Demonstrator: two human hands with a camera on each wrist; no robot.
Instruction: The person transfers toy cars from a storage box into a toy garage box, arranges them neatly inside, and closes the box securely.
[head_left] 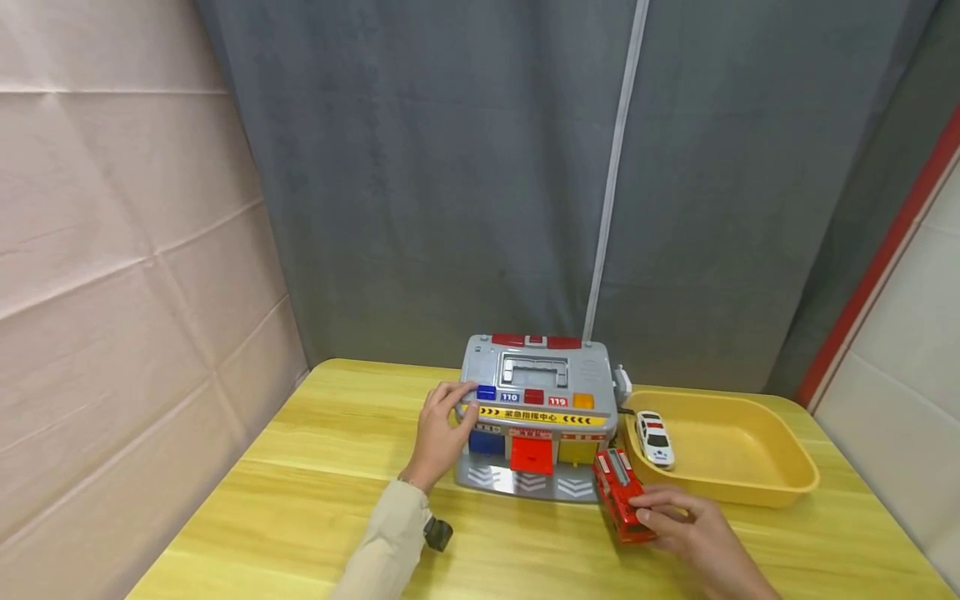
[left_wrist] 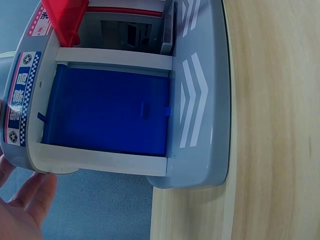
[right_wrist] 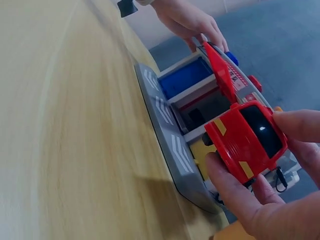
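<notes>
A grey toy rescue station [head_left: 487,367] has blue, red and yellow doors. Its red door [left_wrist: 65,20] is swung up, showing the bay behind; the blue door [left_wrist: 110,110] and yellow door [head_left: 577,451] are closed. My left hand [head_left: 440,432] rests on the station's left front corner, index fingertip beside the blue button [head_left: 486,392] and thumb on the front edge. At the station's right front corner, my right hand [head_left: 686,525] grips a red toy fire truck [head_left: 621,496] between thumb and fingers. The truck is tilted in the right wrist view.
A yellow plastic tray [head_left: 795,475] stands right of the station, with a white toy police car [head_left: 655,439] leaning at its left end. Under everything is a wooden table [head_left: 300,500]. A grey curtain [head_left: 435,183] hangs behind, and a pale sheet [head_left: 112,250] on the left.
</notes>
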